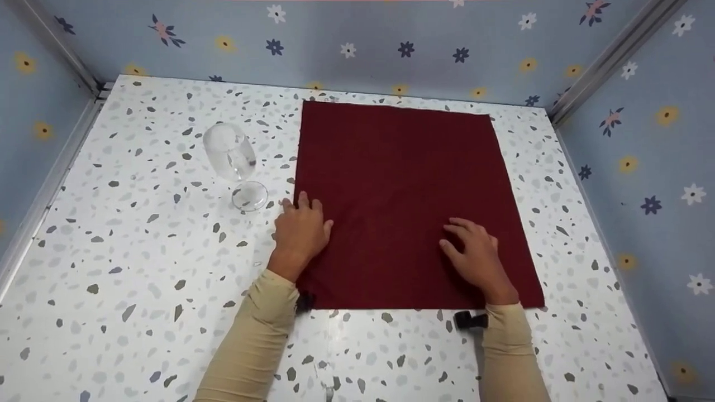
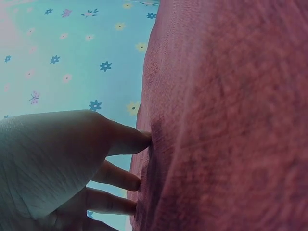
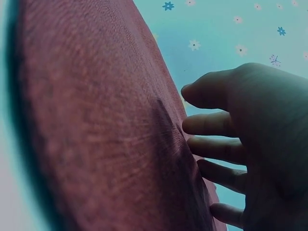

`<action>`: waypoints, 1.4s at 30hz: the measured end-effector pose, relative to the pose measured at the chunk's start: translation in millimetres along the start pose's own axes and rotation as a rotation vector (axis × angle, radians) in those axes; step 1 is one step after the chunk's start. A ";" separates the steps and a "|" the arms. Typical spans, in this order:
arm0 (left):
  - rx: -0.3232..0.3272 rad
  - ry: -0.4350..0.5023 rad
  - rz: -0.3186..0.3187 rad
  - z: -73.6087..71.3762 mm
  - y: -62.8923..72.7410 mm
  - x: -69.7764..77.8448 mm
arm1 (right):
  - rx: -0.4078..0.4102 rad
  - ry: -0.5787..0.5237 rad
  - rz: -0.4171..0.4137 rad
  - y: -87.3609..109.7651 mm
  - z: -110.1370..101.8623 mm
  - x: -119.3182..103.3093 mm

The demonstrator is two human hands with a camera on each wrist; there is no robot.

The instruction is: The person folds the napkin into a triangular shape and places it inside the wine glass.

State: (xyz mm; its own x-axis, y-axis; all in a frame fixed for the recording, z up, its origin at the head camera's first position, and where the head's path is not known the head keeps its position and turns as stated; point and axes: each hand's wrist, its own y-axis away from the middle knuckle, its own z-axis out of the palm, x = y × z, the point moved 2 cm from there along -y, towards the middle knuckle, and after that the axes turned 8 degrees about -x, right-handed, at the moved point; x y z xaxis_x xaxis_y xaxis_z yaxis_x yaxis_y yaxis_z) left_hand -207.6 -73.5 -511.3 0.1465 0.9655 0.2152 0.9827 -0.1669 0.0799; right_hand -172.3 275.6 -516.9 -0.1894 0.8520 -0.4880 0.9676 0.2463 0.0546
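A dark red cloth lies spread almost flat on the speckled table, a roughly square sheet with faint wrinkles. At its left edge my left hand rests with fingers spread, partly on the cloth and partly on the table. In the left wrist view, the thumb and fingertips touch the fabric. Over the lower right part of the cloth is my right hand, its fingers loosely bent and apart. The right wrist view shows those fingertips at the cloth's surface; whether all of them touch is unclear. Neither hand grips anything.
A clear stemmed glass is left of the cloth, close to my left hand's fingertips. Flowered blue panels border the table at the back and both sides. Small black wrist-camera parts show beside the sleeves.
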 end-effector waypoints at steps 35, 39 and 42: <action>0.121 -0.004 0.027 -3.0 4.7 0.6 | 0.025 0.082 0.076 -93.4 -64.5 16.6; 0.132 -0.040 0.037 -1.7 5.7 -0.8 | 0.065 0.074 0.089 -102.4 -64.0 22.5; 0.126 -0.033 0.036 -1.8 5.5 -1.2 | 0.094 0.062 0.109 -109.4 -65.3 27.3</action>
State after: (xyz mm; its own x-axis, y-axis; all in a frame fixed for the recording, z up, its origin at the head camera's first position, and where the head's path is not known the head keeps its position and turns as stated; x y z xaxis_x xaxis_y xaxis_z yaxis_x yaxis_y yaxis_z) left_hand -202.5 -75.9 -509.4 0.1840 0.9657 0.1832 0.9828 -0.1777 -0.0503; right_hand -294.2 302.0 -479.2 -0.0895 0.8988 -0.4290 0.9938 0.1089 0.0208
